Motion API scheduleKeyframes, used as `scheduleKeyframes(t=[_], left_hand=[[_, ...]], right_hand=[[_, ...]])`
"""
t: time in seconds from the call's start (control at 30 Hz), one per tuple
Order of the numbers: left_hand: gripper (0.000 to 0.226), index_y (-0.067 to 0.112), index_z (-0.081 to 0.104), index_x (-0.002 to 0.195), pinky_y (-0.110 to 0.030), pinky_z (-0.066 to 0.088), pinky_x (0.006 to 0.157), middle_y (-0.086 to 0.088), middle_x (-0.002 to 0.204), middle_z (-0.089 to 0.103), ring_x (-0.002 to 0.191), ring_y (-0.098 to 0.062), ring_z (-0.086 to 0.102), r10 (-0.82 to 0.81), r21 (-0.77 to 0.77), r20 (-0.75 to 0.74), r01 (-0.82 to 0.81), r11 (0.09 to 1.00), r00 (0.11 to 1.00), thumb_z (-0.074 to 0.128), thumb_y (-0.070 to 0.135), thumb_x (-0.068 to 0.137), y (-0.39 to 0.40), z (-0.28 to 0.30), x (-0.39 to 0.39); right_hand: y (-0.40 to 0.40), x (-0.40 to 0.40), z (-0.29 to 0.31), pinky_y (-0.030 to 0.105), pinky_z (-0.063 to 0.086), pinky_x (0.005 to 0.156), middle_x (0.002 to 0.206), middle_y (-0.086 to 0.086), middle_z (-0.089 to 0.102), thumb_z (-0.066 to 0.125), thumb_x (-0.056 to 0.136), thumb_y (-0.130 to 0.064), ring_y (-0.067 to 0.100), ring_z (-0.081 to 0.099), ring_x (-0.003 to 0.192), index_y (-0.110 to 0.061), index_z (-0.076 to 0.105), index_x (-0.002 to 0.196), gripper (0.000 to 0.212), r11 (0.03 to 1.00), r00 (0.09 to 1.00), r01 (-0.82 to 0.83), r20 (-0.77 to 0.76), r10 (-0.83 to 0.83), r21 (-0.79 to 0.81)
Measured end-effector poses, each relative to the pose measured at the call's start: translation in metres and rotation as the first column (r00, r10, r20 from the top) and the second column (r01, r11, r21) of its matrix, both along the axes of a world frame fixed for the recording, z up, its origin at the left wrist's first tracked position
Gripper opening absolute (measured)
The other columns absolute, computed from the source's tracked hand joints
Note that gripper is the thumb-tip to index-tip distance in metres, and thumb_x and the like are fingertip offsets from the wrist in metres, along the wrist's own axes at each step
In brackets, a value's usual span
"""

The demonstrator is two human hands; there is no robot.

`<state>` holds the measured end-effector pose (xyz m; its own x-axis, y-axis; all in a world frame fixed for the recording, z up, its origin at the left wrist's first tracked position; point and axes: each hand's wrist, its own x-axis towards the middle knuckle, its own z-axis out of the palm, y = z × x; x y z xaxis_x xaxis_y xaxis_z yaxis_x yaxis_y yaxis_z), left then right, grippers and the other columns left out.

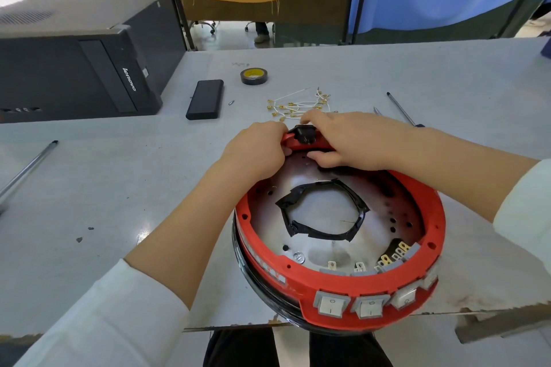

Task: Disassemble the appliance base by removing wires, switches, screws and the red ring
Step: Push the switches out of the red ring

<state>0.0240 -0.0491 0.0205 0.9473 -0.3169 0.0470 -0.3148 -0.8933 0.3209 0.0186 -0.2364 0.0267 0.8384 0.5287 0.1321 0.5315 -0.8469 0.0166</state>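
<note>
The round appliance base lies upside down at the table's near edge, its red ring (337,284) around a silver plate (325,211) with a black taped gasket (323,213). Several grey rocker switches (332,304) sit in the ring's near side. At the ring's far rim a black socket part (304,134) sticks up. My left hand (256,152) grips the rim just left of it. My right hand (348,140) curls over the black part, thumb inside the ring. Loose white wires (298,106) with brass terminals lie beyond the hands.
A black tape roll (254,76), a black power bank (205,99) and a small screw (231,103) lie at the back. Two screwdrivers (401,109) rest at right, a metal rod (26,171) at left. A black computer tower (80,68) stands left.
</note>
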Motion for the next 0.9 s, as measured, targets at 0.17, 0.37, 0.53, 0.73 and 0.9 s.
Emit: scheduleKeyframes(t=[0.17,0.37,0.53,0.73,0.9], left_hand=[[0.021,0.013,0.047,0.113,-0.040,0.044,0.086,-0.011,0.114,0.058,0.100,-0.030,0.052,-0.038,0.080,-0.084,0.045,0.996,0.996,0.048,0.025,0.096,-0.001,0.002,0.004],[0.022,0.011,0.044,0.115,-0.032,0.037,0.074,-0.013,0.113,0.057,0.089,-0.023,0.047,-0.068,0.113,-0.162,0.087,0.990,0.985,0.047,0.021,0.096,-0.003,0.010,0.005],[0.059,0.023,0.036,0.139,-0.023,0.035,0.087,0.000,0.133,0.051,0.110,-0.017,0.051,-0.162,-0.132,-0.089,0.150,0.980,0.983,0.059,0.041,0.088,0.001,0.011,-0.007],[0.048,0.012,0.046,0.119,-0.039,0.044,0.081,-0.007,0.120,0.054,0.107,-0.029,0.055,-0.273,0.316,0.154,0.214,0.924,0.950,0.043,0.052,0.092,-0.021,0.014,-0.004],[0.043,0.011,0.043,0.112,-0.035,0.035,0.066,-0.009,0.113,0.055,0.098,-0.034,0.057,-0.304,0.361,0.165,0.229,0.904,0.938,0.045,0.050,0.093,-0.020,0.006,0.004]], right_hand=[[-0.014,-0.004,-0.004,0.032,0.030,0.063,0.087,-0.005,0.045,0.049,0.091,-0.046,0.019,0.048,0.078,-0.020,0.040,0.096,0.029,0.989,0.983,0.144,-0.124,-0.139,0.033],[-0.007,0.002,0.003,0.034,0.030,0.058,0.069,-0.009,0.039,0.044,0.095,-0.041,0.015,0.041,0.064,-0.020,0.036,0.088,0.023,0.984,0.971,0.179,-0.160,-0.180,-0.018],[-0.005,-0.004,0.000,0.034,0.032,0.060,0.071,-0.008,0.040,0.041,0.094,-0.042,0.021,0.045,0.074,-0.022,0.037,0.088,0.022,0.983,0.980,0.184,-0.077,-0.182,0.015],[-0.004,-0.008,0.001,0.033,0.030,0.060,0.072,-0.007,0.038,0.046,0.091,-0.044,0.021,0.043,0.074,-0.022,0.036,0.087,0.025,0.981,0.979,0.192,-0.072,-0.191,0.011],[-0.004,-0.008,0.000,0.030,0.023,0.050,0.069,-0.008,0.037,0.049,0.088,-0.043,0.021,0.043,0.072,-0.022,0.036,0.086,0.025,0.985,0.984,0.171,-0.051,-0.170,0.014]])
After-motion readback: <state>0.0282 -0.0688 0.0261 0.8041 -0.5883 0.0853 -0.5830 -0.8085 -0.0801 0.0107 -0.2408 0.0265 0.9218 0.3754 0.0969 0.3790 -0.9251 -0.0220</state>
